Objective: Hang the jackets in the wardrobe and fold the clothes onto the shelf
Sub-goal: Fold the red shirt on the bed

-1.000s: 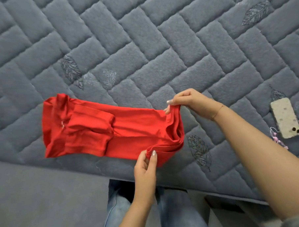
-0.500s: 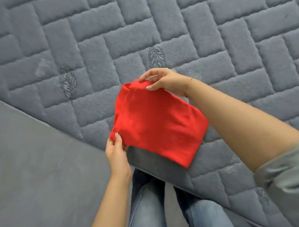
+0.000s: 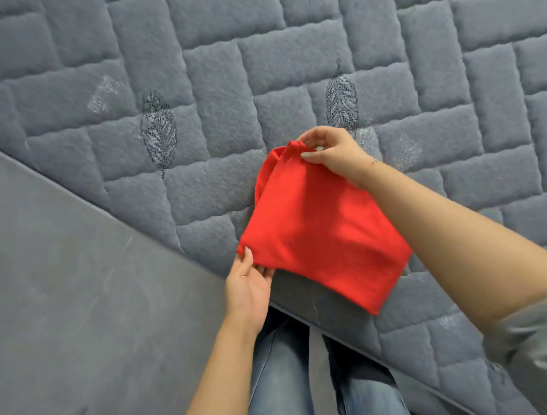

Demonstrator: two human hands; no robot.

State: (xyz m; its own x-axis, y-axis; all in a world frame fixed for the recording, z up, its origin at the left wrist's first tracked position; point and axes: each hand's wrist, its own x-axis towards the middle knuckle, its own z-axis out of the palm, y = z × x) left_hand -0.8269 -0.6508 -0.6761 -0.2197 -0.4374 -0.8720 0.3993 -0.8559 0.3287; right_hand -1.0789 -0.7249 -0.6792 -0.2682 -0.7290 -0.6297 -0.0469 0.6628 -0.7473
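Observation:
A red garment, folded into a compact rectangle, lies over the near edge of the grey quilted bed. My left hand pinches its near left corner with thumb on top and fingers under the cloth. My right hand pinches the far corner, where the fabric bunches a little. My right forearm crosses over the garment's right side and hides part of it. No wardrobe, shelf or jacket is in view.
The bed's edge runs diagonally from upper left to lower right. A grey floor fills the lower left. My legs in blue jeans stand against the bed edge below the garment.
A second ago the red garment lay stretched out long; both hands brought its right end over to the left, folding it in half. The view has swung left and the phone is out of sight.

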